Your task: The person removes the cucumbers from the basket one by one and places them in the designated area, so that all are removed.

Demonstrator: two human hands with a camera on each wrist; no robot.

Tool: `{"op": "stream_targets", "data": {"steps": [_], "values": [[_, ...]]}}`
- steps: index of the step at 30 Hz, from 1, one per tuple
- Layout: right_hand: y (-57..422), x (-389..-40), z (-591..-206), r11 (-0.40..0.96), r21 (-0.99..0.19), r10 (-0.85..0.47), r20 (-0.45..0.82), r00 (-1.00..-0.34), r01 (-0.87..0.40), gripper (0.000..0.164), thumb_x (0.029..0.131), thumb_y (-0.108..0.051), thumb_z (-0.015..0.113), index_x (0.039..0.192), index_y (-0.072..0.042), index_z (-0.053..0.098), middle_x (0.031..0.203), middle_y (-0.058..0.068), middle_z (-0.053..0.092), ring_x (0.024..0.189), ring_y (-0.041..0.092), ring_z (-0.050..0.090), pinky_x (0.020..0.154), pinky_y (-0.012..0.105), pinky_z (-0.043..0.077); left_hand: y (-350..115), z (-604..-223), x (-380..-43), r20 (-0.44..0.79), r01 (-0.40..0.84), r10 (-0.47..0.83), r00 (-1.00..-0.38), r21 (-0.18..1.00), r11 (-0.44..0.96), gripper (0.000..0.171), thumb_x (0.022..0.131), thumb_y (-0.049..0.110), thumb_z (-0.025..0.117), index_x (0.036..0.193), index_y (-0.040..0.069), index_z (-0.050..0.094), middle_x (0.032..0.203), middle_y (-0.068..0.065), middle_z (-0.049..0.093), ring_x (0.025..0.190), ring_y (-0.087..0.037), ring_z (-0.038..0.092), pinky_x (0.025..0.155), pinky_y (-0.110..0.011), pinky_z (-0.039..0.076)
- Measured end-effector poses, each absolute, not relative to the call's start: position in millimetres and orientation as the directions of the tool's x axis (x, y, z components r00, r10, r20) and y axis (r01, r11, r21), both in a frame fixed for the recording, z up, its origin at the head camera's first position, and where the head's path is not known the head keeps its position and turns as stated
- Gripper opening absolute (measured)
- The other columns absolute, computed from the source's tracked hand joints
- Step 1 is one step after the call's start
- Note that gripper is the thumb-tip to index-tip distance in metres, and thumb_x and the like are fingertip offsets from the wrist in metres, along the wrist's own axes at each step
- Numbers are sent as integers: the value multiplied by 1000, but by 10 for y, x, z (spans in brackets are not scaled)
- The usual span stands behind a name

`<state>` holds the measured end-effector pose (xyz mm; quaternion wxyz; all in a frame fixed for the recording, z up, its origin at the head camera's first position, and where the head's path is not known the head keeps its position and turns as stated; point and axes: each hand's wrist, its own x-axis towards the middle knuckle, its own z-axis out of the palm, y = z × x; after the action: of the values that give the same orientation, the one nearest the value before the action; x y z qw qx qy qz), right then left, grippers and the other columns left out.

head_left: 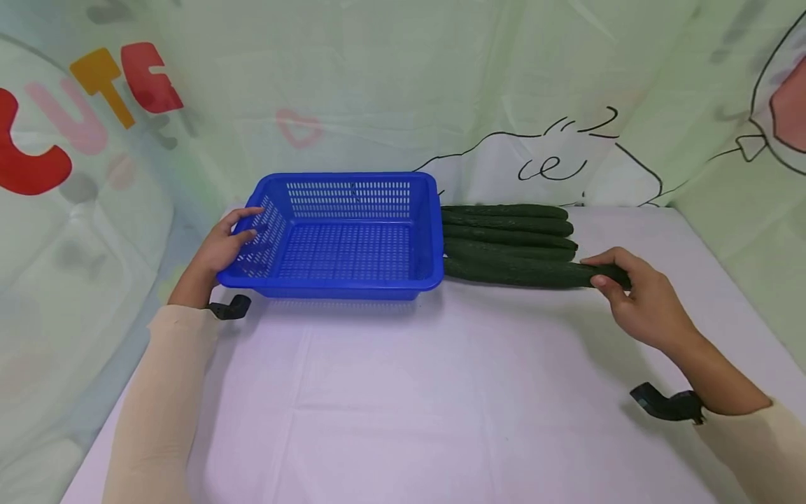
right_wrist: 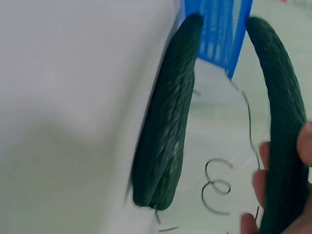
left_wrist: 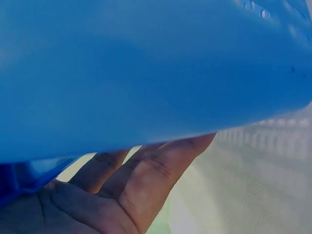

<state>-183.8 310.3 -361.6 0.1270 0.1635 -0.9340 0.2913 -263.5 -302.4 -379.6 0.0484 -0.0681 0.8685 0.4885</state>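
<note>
A blue plastic basket [head_left: 350,283] with slotted walls stands on the table, its mesh bottom bare. My left hand [head_left: 225,241] grips its left end wall, thumb over the inner side; in the left wrist view the fingers [left_wrist: 151,175] reach up behind the blue plastic. Several dark green cucumbers [head_left: 510,225] lie side by side, right of the basket. My right hand [head_left: 645,297] holds the right end of the nearest cucumber [head_left: 522,273] between thumb and fingers. In the right wrist view this held cucumber [right_wrist: 282,102] appears apart from the lying cucumbers [right_wrist: 168,117].
A white cloth covers the table [head_left: 390,392]. Behind it hangs a pale green curtain [head_left: 378,84] with printed letters and line drawings. A small black device [head_left: 667,404] is worn on my right wrist, and another [head_left: 231,308] on my left.
</note>
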Motion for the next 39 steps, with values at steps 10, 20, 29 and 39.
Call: {"op": "stream_targets", "data": {"steps": [10,20,29,39], "values": [[2990,-1881,-3891,793,-414,-350,289,-891,-446,22,91,-3,66,113,-5,64,111,21,69,101,32,62,77,32,45,-2960,-3803,-2693,-150,-163,-66,-986,845,510,49,105,20,41,152,27,34,166,-13,12,136,-49,39,102,-65,43],[2890,-2251,-4155,772,-483,-373,182,-910,-413,30,85,-2,72,114,-4,66,120,24,65,119,45,55,96,60,44,-2952,-3832,-2736,-147,-163,-72,-987,839,519,49,105,22,40,153,29,33,167,-10,9,136,-50,37,104,-66,40],[2863,-2482,-4202,821,-431,-356,126,-926,-375,25,90,-7,68,115,-2,64,116,21,67,111,43,61,87,56,49,-2944,-3824,-2848,-135,-161,-88,-987,852,498,49,105,20,40,153,28,33,167,-9,8,136,-48,38,103,-65,42],[2812,-2508,-4108,889,-342,-315,30,-949,-305,31,94,-13,65,120,2,62,122,26,65,118,46,57,96,58,47,-2871,-3726,-2841,77,-22,-101,-992,680,733,44,104,22,39,147,14,44,157,-22,34,138,-46,40,109,-64,35]]}}
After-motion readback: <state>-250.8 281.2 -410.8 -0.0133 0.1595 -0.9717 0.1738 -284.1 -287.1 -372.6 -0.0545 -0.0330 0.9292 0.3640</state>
